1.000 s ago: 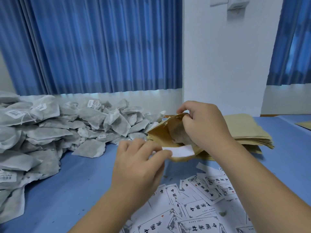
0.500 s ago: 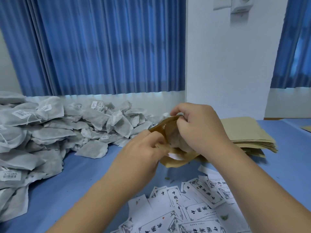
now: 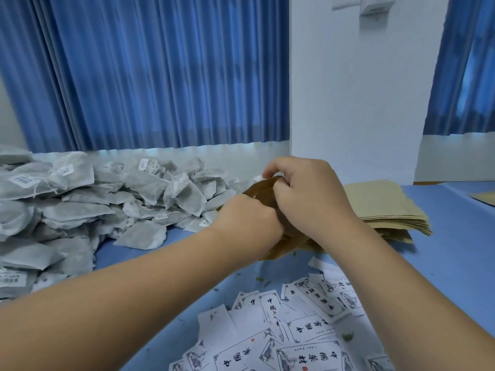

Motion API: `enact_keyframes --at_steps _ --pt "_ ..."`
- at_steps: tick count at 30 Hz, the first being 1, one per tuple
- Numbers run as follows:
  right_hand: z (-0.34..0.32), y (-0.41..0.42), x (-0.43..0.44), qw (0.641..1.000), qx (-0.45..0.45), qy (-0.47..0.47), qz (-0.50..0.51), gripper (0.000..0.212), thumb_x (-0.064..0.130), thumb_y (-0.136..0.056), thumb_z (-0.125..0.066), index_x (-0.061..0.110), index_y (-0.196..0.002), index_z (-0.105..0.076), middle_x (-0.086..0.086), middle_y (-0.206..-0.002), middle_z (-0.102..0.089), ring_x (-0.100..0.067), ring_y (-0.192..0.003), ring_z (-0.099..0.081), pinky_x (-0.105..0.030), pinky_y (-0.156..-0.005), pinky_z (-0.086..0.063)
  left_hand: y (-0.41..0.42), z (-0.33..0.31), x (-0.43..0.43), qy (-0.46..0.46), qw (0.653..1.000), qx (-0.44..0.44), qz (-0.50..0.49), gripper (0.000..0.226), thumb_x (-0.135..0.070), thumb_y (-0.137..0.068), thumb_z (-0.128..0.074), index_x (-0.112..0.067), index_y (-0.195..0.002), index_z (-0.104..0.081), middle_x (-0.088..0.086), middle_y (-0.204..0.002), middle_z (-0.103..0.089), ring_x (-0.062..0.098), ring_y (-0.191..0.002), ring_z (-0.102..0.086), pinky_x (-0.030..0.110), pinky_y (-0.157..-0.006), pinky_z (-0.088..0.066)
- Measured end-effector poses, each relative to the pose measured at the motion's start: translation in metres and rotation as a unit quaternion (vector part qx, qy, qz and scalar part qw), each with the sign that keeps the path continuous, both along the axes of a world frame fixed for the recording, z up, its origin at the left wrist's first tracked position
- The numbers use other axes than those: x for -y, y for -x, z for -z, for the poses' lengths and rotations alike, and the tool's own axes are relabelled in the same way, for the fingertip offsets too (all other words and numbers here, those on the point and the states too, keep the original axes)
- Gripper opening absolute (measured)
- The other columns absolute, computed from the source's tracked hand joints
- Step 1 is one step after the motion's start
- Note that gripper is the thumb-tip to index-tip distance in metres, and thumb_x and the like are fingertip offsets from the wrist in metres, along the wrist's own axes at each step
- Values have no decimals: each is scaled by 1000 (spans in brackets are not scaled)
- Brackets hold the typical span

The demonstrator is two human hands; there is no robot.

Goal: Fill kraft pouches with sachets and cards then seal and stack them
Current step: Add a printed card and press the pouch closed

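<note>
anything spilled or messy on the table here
Yes. Small green leaf flecks lie scattered on the blue table and over the cards, perhaps from the sachets. The cards lie in a loose, overlapping heap at all angles, not a stack.

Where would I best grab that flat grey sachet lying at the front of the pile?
Probably pinch the near edge of the sachet, coming from the table side: it lies flat, that edge free, its far edge against the pile.
</note>
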State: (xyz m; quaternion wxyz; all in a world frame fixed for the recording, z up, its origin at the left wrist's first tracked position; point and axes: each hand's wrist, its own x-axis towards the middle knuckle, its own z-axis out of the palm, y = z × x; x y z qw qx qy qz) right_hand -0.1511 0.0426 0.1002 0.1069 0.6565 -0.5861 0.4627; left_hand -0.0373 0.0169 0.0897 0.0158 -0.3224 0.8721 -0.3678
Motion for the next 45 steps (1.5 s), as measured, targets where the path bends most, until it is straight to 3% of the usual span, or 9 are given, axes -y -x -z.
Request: enact_keyframes --at_steps 6,8,11,15,17,22,30,35,45 --pt "1 -1 0 1000 0 3 -5 30 7 -82 -49 28 -90 -69 14 -59 -47 -16 -69 -50 -25 -57 -36 1 15 7 -38 996 -76 -41 34 -12 -94 -49 -16 -62 -38 -4 -65 -50 19 -55 -43 26 -50 -27" --pt "1 -1 1 1000 1 11 -11 31 6 -82 -49 28 -90 -69 13 -57 -46 -12 -63 -48 -23 -53 -33 -6 13 0 -52 996 -63 -38 13 -5 -89 -50 -15 -83 -56 0 -93 -62 19 -55 -37 26 -49 -24" --pt "1 -1 0 1000 -22 20 -10 33 6 -84 -47 27 -98 -68 15 -58 -44 -12 -63 -47 -25 -54 -33 -27 23 -11 -33 992 -123 23 35 -4 -86 -52 -23 -115 -55 -5 -113 -57 22 -61 -48 25 -49 -29" --pt "0 -7 -4 994 -102 43 1 44 5 -87 -45 26 -123 -58 9 -70 -44 -19 -69 -41 -30 -61 -31 -66 39 -28 -49 907 -395 135 45 -15 -77 -73 -21 -120 -62 -10 -92 -65 13 -64 -57 19 -44 -39" --pt "0 -13 -7 991 -124 47 -5 45 5 -85 -46 25 -125 -57 11 -67 -40 -18 -67 -38 -31 -58 -28 -85 50 -27 -33 866 -483 123 51 -19 -84 -73 -18 -131 -54 -7 -101 -60 8 -80 -51 16 -60 -39" --pt "3 -37 -18 982 -174 30 -72 42 4 -82 -49 19 -119 -61 3 -68 -57 -31 -67 -54 -38 -60 -43 -110 56 -21 -20 822 -568 17 68 -45 -83 -69 -16 -140 -46 8 -112 -53 30 -103 -56 52 -88 -46" --pt "4 -50 -29 963 -251 26 -95 43 0 -81 -52 19 -116 -67 -4 -71 -66 -34 -64 -58 -42 -56 -50 -116 63 -20 -110 851 -514 9 31 -23 -82 -70 -22 -113 -69 -3 -91 -59 24 -87 -60 40 -75 -45" --pt "10 -60 -46 949 -295 82 -71 40 -1 -71 -57 13 -105 -72 -2 -58 -62 -30 -48 -54 -33 -42 -47 -116 63 -21 -116 862 -492 24 42 -19 -83 -59 -30 -124 -63 -3 -83 -48 24 -78 -50 37 -70 -41" --pt "61 -22 -104 955 -293 40 -36 27 30 -86 -53 15 -103 -68 0 -84 -58 -20 -66 -57 -34 -49 -47 -117 61 -43 -203 918 -321 116 83 -9 -85 -46 -51 -147 -11 -4 -147 -35 24 -125 -41 37 -101 -37"
